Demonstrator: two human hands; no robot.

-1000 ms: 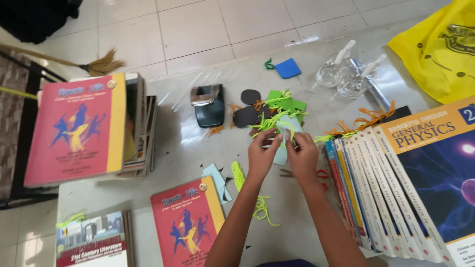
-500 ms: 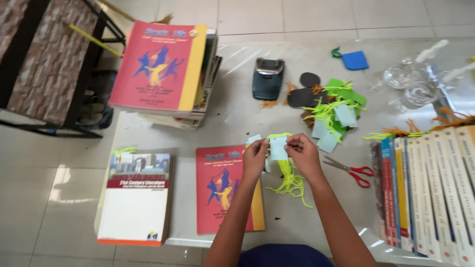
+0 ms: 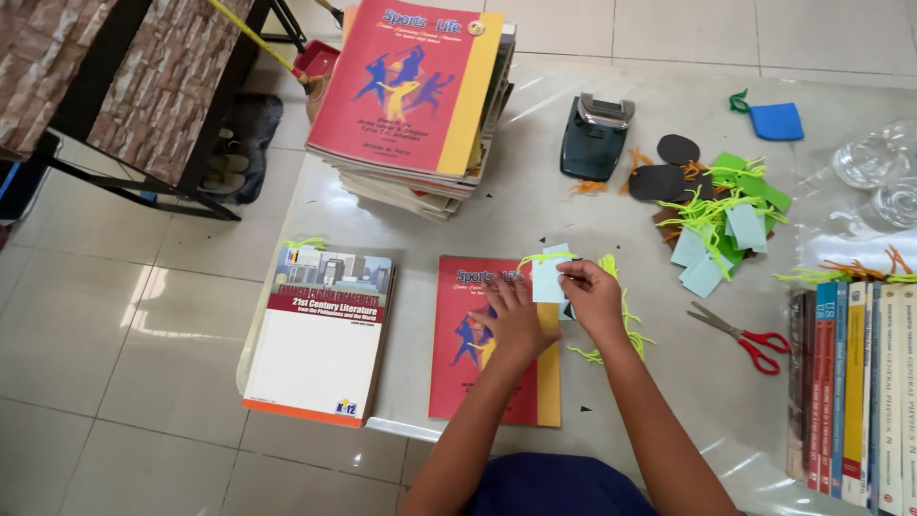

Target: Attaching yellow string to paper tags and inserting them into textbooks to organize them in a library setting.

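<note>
Both hands meet over the top right corner of a red paperback (image 3: 478, 382) lying flat on the surface (image 3: 535, 205). The right hand (image 3: 592, 298) pinches a small pale blue paper tag (image 3: 549, 279) by its right edge between thumb and fingertips; a yellow-green string (image 3: 540, 256) loops from the tag's top. The left hand (image 3: 511, 320) rests with its fingers spread on the book cover just below the tag, its fingertips at the tag's lower edge; whether it grips the tag or only steadies it cannot be told.

The tag looks thin, light and easily creased, so it seems best held by an edge or corner with a gentle pinch; the string is limp and will likely trail and snag.

Just right of the hands lies a loose tangle of yellow-green yarn (image 3: 616, 325). Further right, red-handled scissors (image 3: 750, 339) lie closed on the surface, near a row of textbooks (image 3: 850, 382) with their spines up. Above them sits a heap of blue and green tags with strings (image 3: 726, 225), beside some dark oval cut-outs (image 3: 664, 177) and a grey hole punch (image 3: 597, 134). A blue tag with a green string (image 3: 774, 119) lies apart near the far edge, and clear glassware (image 3: 874, 177) stands at the right.

To the left of the red paperback lies a white and brown textbook (image 3: 315, 334), and behind it a tall stack of books (image 3: 411, 96) topped by another red cover.
</note>
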